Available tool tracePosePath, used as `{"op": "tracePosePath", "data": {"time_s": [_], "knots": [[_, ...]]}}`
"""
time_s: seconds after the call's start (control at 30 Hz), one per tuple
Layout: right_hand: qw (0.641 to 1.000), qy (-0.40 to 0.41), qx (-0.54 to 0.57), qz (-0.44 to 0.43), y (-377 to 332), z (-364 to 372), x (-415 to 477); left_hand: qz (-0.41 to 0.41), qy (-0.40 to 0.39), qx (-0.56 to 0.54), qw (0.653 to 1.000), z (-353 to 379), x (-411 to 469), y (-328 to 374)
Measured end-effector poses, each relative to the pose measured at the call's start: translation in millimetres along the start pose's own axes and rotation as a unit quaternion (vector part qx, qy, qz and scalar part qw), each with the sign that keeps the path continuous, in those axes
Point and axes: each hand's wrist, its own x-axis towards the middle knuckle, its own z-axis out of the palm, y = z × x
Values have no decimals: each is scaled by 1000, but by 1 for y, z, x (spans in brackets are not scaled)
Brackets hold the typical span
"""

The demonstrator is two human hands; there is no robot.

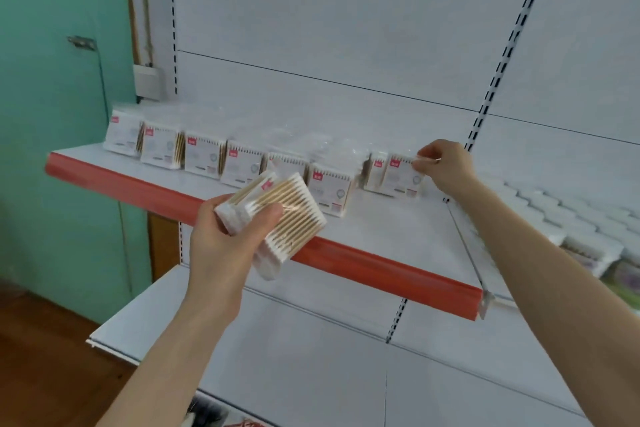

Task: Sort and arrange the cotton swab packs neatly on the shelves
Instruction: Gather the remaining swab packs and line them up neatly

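We record the left hand [221,239] gripping a stack of cotton swab packs [277,215], thumb curled over the top, just before the red front edge [381,269] of the shelf [398,225]. The right hand [443,163] pinches the top corner of the end pack [401,177]; the standing row [202,158] runs leftward from it. Bare shelf lies between the hands. Right of the right arm, further packs [554,215] are blurred and cut off.

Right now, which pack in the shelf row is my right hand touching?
The end pack at the row's far right: the right hand pinches its top corner. The others stand untouched; the left hand holds a loose stack.
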Motion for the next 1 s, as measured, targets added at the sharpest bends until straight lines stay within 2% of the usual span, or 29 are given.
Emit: {"op": "tracePosePath", "data": {"time_s": [0.3, 0.6, 0.77, 0.87, 1.0], "knots": [[998, -51, -36, 1, 18, 54, 47, 15, 8, 1, 1000, 4, 17, -4], [996, -58, -69, 6, 25, 57, 53, -14, -19, -29, 999, 8, 25, -11], [998, 22, 53, -39, -6, 26, 19, -27, -70, -47, 996, 15, 24, -9], [978, -47, 192, -59, -38, 5, -26, -43, -70, -73, 994, 25, 21, -12], [960, -139, 214, -117, -70, -9, -79, -42, -92, -82, 991, 43, 12, -15]]}}
